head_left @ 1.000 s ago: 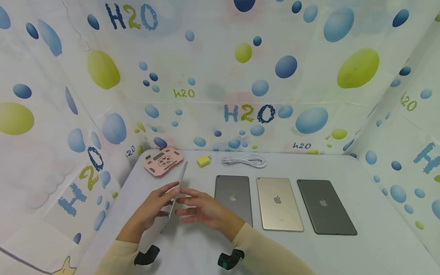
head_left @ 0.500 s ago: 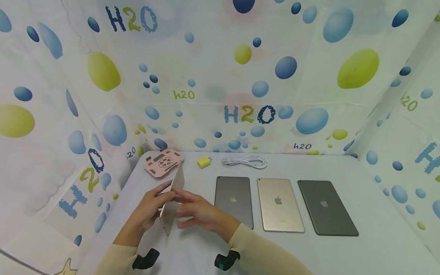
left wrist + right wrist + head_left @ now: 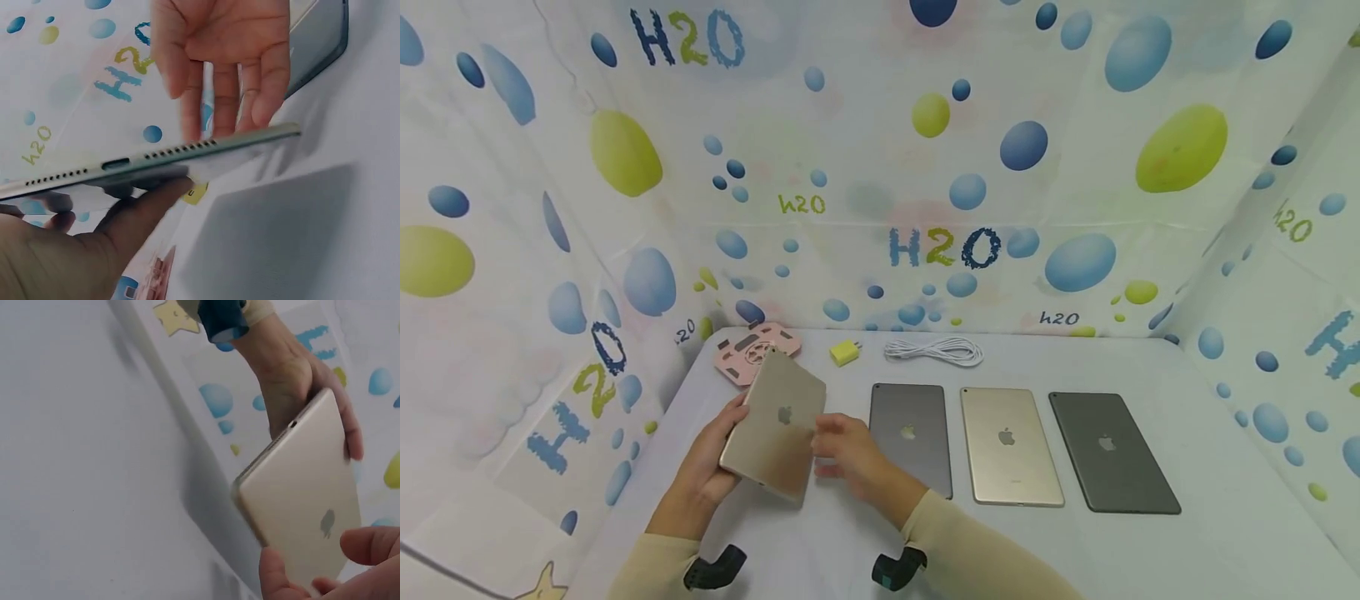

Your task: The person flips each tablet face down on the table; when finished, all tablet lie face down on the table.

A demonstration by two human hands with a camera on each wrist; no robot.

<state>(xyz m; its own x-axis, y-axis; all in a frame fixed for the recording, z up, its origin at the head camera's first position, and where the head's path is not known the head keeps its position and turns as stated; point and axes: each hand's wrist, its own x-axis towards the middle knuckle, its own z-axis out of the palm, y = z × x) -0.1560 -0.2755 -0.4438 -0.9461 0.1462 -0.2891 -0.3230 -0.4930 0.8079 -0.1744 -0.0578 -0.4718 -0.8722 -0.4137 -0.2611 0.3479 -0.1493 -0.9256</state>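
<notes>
A gold tablet (image 3: 775, 442) is held tilted above the left part of the table, its back with the apple logo facing right and up. My left hand (image 3: 700, 467) grips its left edge; in the left wrist view the thumb (image 3: 147, 215) lies along the screen side, below the edge with the port and speaker holes. Beside the opposite edge is my right hand (image 3: 861, 458), fingers loosely extended, fingertips right at that edge. In the right wrist view its thumb (image 3: 369, 545) overlaps the tablet's back near the logo.
To the right lie a grey tablet (image 3: 913, 454), a second gold tablet (image 3: 1011, 467) and a dark grey tablet (image 3: 1112, 467), backs up. Along the rear are a pink case (image 3: 748, 354), a yellow charger plug (image 3: 844, 353) and a coiled white cable (image 3: 934, 352). Patterned cloth walls surround the table (image 3: 1210, 450).
The held tablet has turned from nearly edge-on to showing its gold back toward the head camera. My right hand's fingers have shifted slightly right with its edge.
</notes>
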